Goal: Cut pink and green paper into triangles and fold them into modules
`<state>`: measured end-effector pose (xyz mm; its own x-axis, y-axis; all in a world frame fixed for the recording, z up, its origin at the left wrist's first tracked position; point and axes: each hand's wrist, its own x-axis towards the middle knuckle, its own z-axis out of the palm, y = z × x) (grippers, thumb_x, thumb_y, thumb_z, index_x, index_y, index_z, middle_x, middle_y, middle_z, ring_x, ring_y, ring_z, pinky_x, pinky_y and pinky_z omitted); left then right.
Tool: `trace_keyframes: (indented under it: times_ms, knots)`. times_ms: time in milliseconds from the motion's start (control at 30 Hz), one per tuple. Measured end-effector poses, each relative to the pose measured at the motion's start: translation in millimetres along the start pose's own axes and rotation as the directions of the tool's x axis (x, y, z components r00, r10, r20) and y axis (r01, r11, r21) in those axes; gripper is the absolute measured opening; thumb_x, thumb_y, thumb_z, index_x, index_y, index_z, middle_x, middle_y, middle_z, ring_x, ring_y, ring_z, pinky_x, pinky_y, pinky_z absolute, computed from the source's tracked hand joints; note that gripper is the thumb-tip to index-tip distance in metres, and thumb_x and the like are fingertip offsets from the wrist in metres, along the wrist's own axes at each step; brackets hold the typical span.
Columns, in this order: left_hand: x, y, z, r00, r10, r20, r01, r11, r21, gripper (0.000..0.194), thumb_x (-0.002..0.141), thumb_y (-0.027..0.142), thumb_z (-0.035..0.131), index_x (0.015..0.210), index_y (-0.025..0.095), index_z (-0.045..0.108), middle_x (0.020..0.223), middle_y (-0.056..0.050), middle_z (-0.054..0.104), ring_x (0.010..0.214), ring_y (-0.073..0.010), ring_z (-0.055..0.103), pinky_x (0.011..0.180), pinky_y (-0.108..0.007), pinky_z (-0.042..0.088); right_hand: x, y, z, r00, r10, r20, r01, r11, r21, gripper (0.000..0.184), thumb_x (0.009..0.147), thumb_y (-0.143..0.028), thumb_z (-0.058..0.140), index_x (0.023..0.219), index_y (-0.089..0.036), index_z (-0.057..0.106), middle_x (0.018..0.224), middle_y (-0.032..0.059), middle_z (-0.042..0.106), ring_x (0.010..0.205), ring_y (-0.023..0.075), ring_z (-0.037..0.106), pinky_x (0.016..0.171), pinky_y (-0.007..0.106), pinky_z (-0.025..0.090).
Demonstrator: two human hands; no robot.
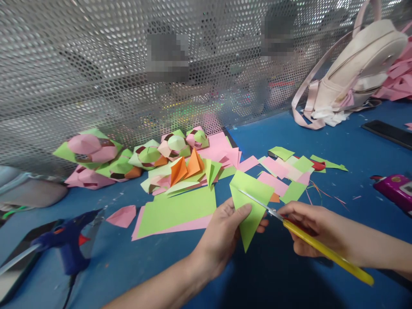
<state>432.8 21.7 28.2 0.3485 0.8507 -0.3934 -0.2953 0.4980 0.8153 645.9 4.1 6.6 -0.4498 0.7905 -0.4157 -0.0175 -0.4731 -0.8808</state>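
The left hand [222,227] pinches a light green paper piece [255,184] between the thumb and the fingers, in the lower middle of the frame. The right hand [309,219], to the right of it, is closed around yellow-handled scissors [322,246]. One blade lies across the face of the paper; the other blade I cannot see, so I cannot tell if it is cutting

The work seems to be partly done. At the left of centre stand several pink and green folded paper shapes [175,142], which look assembled. Beside them, orange folded pieces [194,163] lie loose on other papers. The flat green sheet [180,210], over a pink one, looks not folded, and small paper pieces [273,183] are scattered right of centre. The blue glue gun [69,240] rests at lower left, held by neither hand

As for containers, the cream backpack [360,64] at upper right hides its contents, with white tissue [330,116] near its base. At the left edge there is a greyish bag-like object [35,193]; what is inside, I cannot tell
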Motion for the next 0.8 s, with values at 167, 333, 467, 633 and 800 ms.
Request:
trace_keyframes:
  times_ms: [167, 333, 467, 633, 800]
  knots:
    - [-2.4, 0.3, 1.7, 1.000, -0.025, -0.013, 0.025, 1.000, -0.001, 0.023, 0.084, 0.028, 0.067, 0.098, 0.010, 0.062, 0.081, -0.011, 0.071, 0.067, -0.0171, 0.068, 0.066, -0.027, 0.056, -5.4, -9.5, 4.2, 0.988, 0.154, -0.007, -0.147, 0.958, 0.248, 0.018, 0.067, -0.025, 0.073, 0.083, -0.025, 0.065, 0.066, -0.0060, 0.047, 0.058, 0.0086, 0.044, 0.053, 0.019, 0.043]
    - [-2.7, -1.4, 1.0, 0.999, -0.047, 0.014, 0.047, 0.999, -0.011, 0.022, 0.084, 0.029, 0.066, 0.096, 0.010, 0.063, 0.081, -0.011, 0.071, 0.067, -0.0176, 0.068, 0.065, -0.026, 0.055, -8.3, -10.3, 6.6, 0.996, 0.092, 0.015, -0.093, 0.971, 0.221, 0.023, 0.065, -0.021, 0.073, 0.086, -0.026, 0.067, 0.067, -0.0060, 0.052, 0.058, 0.0089, 0.047, 0.054, 0.019, 0.044]
    - [-4.4, -5.0, 1.5, 0.994, -0.065, 0.083, 0.068, 0.997, -0.032, 0.020, 0.086, 0.027, 0.063, 0.095, 0.010, 0.064, 0.082, -0.011, 0.071, 0.069, -0.0182, 0.069, 0.065, -0.027, 0.055, -3.7, -9.8, 10.0, 0.980, 0.193, 0.054, -0.200, 0.912, 0.358, 0.009, 0.077, -0.033, 0.065, 0.078, -0.024, 0.066, 0.062, -0.0051, 0.052, 0.052, 0.0075, 0.044, 0.047, 0.018, 0.038]
    - [-5.8, -7.1, 2.4, 0.990, -0.083, 0.110, 0.089, 0.995, -0.054, 0.019, 0.087, 0.025, 0.062, 0.097, 0.009, 0.065, 0.083, -0.011, 0.071, 0.069, -0.0180, 0.069, 0.066, -0.027, 0.056, -4.8, -13.9, 9.7, 0.983, 0.156, 0.102, -0.179, 0.940, 0.289, 0.021, 0.083, -0.042, 0.059, 0.080, -0.023, 0.068, 0.059, -0.0034, 0.054, 0.044, 0.0069, 0.038, 0.038, 0.019, 0.029]
    - [-6.1, -6.1, 3.0, 0.989, -0.090, 0.121, 0.099, 0.993, -0.071, 0.018, 0.087, 0.024, 0.062, 0.095, 0.008, 0.066, 0.083, -0.012, 0.071, 0.069, -0.0182, 0.069, 0.064, -0.026, 0.056, -7.8, -22.2, 14.8, 0.981, 0.164, 0.107, -0.187, 0.950, 0.252, 0.021, 0.077, -0.042, 0.062, 0.081, -0.022, 0.067, 0.059, -0.0031, 0.056, 0.043, 0.0061, 0.037, 0.034, 0.018, 0.020]
